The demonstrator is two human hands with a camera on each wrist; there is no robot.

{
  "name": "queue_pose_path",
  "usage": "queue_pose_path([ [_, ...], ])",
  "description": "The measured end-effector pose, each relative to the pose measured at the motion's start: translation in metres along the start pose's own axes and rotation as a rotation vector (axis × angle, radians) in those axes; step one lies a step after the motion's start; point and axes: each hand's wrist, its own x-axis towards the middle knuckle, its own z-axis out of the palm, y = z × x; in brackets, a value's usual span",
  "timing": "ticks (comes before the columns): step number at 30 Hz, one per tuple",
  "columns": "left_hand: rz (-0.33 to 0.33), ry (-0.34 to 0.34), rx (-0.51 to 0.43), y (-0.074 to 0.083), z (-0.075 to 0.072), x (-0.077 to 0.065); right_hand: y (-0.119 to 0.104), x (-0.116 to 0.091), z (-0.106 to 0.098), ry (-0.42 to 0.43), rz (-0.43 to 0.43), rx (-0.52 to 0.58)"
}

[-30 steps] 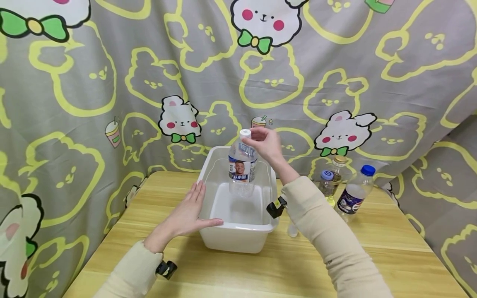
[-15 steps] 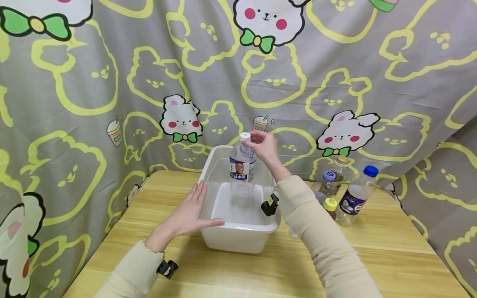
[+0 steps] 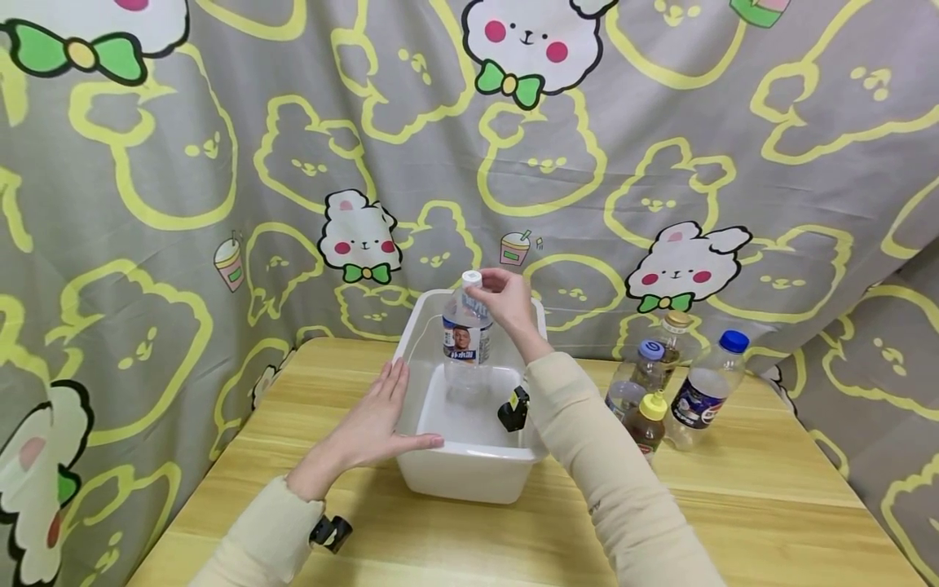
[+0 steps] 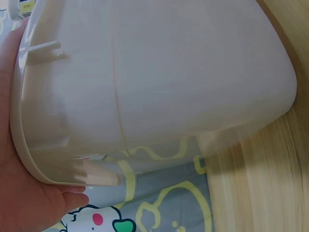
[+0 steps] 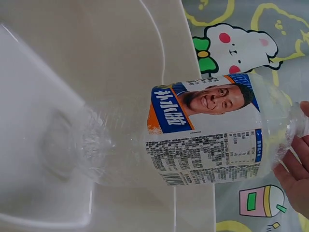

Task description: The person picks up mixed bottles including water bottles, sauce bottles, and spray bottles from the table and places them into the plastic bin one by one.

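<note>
My right hand [image 3: 506, 306] pinches a clear plastic bottle [image 3: 465, 342] by its neck, just under the white cap. It hangs upright inside a white plastic tub [image 3: 458, 477]. In the right wrist view the label of the bottle [image 5: 203, 116] shows a face and blue and orange print. Its base is close above the tub's floor [image 5: 38, 125]; whether they touch I cannot tell. On the tub's left rim rests my left hand [image 3: 367, 416], fingers straight and thumb stretched over the near rim. The left wrist view shows the outer wall of the tub [image 4: 169, 72] beside that hand.
Several bottles stand on the wooden table [image 3: 763, 489] right of the tub: one with a blue cap [image 3: 707, 391], a small yellow-capped one [image 3: 647, 420], one with a purple-blue cap [image 3: 650, 363] and a gold-capped one [image 3: 673, 334]. A patterned curtain [image 3: 433, 163] hangs behind.
My right hand has moved down and a little left, lowering the bottle deeper into the tub. More of the bottles at the right now show past the sleeve. My left hand stays on the rim.
</note>
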Motion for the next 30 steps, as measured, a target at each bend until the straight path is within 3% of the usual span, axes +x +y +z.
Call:
queue_pose_path([
  [16,0.002,0.014,0.015,0.0,0.001,0.001,0.013,0.0,0.015,0.034,0.031,0.017],
  [30,-0.005,0.004,0.01,0.001,0.002,0.0,0.024,-0.003,0.025,0.001,0.027,0.042],
])
